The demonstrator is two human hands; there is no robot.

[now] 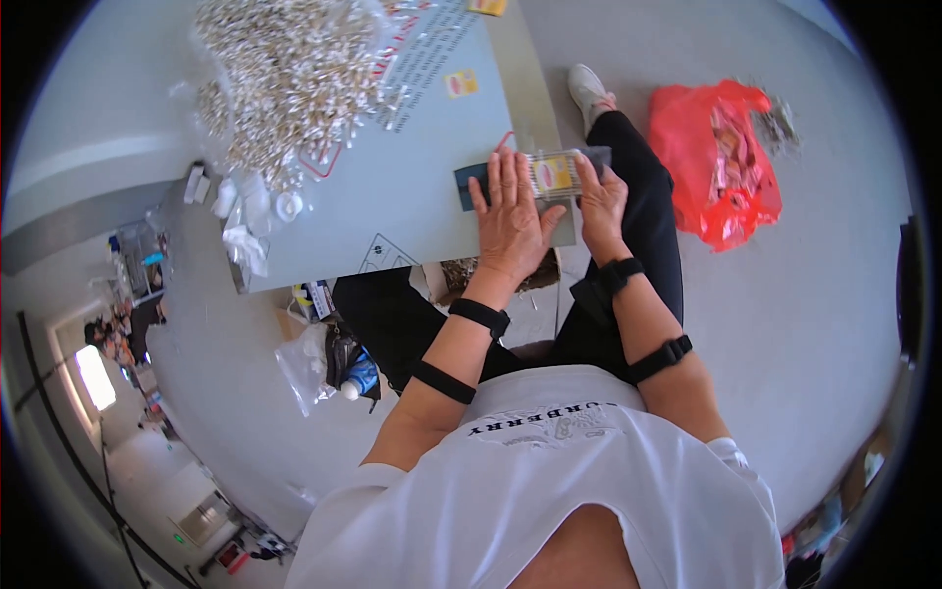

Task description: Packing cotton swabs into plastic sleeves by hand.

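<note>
A small clear packet of thin white-tipped sticks that look like cotton swabs, with a yellow-and-red label (555, 175), lies near the table's right edge between my hands. My left hand (510, 218) rests palm down with its fingers stretched out. Its fingers lie over a dark flat strip (471, 187) and against the packet's left side. My right hand (602, 204) closes on the packet's right end, its fingertips at the edge. Part of the packet is hidden under the fingers. Up the table to the left lies a big heap of loose swabs (285, 79) on clear plastic.
A loose yellow label (460, 83) lies farther up the grey table (392, 187). White plastic scraps and a roll (288, 205) sit at its left edge. Below is a cardboard box (457, 277) of sticks. A red bag (714, 162) of packets stands on the floor at right.
</note>
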